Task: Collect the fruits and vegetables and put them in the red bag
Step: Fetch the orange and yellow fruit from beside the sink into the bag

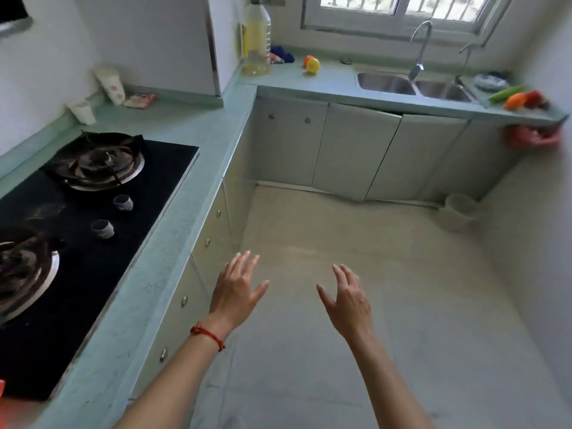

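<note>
While far from the produce (523, 99), both hands' fingers (244, 264) spread, empty, above bare floor (340, 236) beside stove (93, 193).

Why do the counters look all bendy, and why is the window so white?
Head view: the wide-angle lens bows the pale green counter edge and cabinets; daylight washes out the barred window; the far red and orange produce beside the steel sink looks soft.
</note>
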Motion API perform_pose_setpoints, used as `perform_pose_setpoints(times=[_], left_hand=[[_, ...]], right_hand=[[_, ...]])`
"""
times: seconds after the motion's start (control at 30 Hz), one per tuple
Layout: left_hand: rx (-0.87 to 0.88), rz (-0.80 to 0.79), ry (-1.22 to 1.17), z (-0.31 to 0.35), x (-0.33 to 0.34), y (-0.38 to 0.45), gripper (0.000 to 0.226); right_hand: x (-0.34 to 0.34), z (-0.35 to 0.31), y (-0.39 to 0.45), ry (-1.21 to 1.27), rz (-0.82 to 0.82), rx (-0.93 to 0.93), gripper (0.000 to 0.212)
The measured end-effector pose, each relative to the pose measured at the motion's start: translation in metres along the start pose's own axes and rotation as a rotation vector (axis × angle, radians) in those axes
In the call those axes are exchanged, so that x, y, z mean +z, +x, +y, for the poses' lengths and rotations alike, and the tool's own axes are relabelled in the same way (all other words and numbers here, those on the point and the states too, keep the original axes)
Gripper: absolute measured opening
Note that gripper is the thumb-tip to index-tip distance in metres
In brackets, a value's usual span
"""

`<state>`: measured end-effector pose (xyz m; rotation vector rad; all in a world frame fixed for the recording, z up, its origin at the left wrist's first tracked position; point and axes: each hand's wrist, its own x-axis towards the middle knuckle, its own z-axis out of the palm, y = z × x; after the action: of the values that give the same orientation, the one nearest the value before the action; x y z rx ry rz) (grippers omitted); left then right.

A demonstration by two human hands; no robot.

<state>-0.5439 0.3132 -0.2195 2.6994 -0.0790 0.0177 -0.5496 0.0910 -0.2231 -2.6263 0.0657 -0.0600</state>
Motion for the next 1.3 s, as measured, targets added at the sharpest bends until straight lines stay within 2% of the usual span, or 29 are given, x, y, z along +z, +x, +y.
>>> perform_pose_setpoints(times=[0.27,0.7,0.93,1.3], left_hand=[[0.066,0.016,0.017,0.011,0.006,0.058,0.084],[0.091,-0.029,0.042,-0.012,0.006,0.207,0.09],[0.095,-0.042,0.091,-0.001,0.021,0.305,0.088],[0.044,0.041,0.128,0.052,0.025,0.493,0.083]], right_hand=[[-0.001,0.009,0.046,0.005,0.052,-0.008,0.058],[0.009,0.005,0.192,-0.054,0.08,-0.034,0.06],[0.008,0.026,0.297,-0.161,0.139,-0.088,0.056],[-0.036,0.054,0.49,-0.279,0.107,-0.155,0.057]])
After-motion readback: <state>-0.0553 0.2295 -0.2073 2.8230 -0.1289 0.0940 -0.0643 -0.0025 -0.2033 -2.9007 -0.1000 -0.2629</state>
